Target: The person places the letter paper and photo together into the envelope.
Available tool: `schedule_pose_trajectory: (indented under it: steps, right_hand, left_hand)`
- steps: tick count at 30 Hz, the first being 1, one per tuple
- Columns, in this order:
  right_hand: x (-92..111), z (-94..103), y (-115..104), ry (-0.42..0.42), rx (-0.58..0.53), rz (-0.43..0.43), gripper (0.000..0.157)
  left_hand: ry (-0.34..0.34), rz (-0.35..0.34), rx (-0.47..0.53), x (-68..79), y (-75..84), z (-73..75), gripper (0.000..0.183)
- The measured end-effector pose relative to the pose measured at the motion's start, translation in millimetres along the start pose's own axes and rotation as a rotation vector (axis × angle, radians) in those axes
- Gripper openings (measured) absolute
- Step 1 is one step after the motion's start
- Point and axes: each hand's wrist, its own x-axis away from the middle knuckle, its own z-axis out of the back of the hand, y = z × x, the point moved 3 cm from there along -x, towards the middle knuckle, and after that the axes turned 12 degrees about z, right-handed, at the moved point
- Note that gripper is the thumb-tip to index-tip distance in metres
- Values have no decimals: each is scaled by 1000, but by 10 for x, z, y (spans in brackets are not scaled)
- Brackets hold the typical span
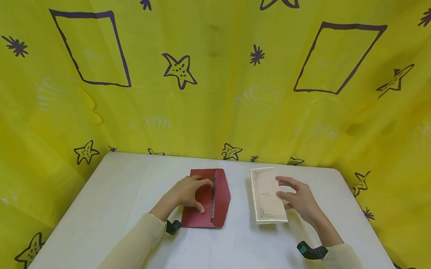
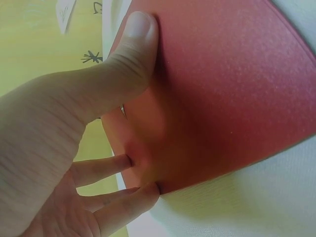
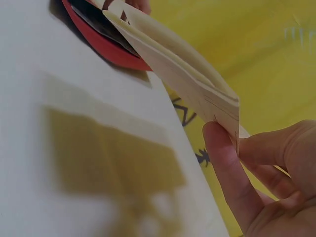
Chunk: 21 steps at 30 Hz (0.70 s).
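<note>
A red envelope (image 1: 195, 220) lies on the white table with its pointed flap (image 1: 222, 199) spread to the right. A dark grey strip (image 1: 213, 202) shows along its mouth. My left hand (image 1: 189, 191) grips the envelope from above, thumb on the red face and fingertips bent at its edges; the thumb (image 2: 140, 39) stands out in the left wrist view. With thumb and fingers, my right hand (image 1: 299, 198) pinches the right edge of a cream folded card (image 1: 267, 193), printed with corner ornaments. The card is held above the table, its layers parted in the right wrist view.
The white table (image 1: 127, 178) ends at a yellow curtain (image 1: 209, 110) with drawn stars and outlined frames behind and on both sides. A shadow (image 3: 108, 153) of the card and hand falls on the tabletop. Each wrist wears a dark device (image 1: 311, 251).
</note>
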Motion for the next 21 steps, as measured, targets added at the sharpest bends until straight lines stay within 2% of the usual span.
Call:
schedule_pose_trajectory:
  steps: [7, 21]
  right_hand:
    - [-140, -347, -10, -13, -50, 18, 55]
    - [-391, -1011, 21, -19, -77, -25, 51]
  left_hand:
    - [5, 0, -9, -10, -32, -31, 76]
    - [12, -8, -28, -17, -17, -29, 77]
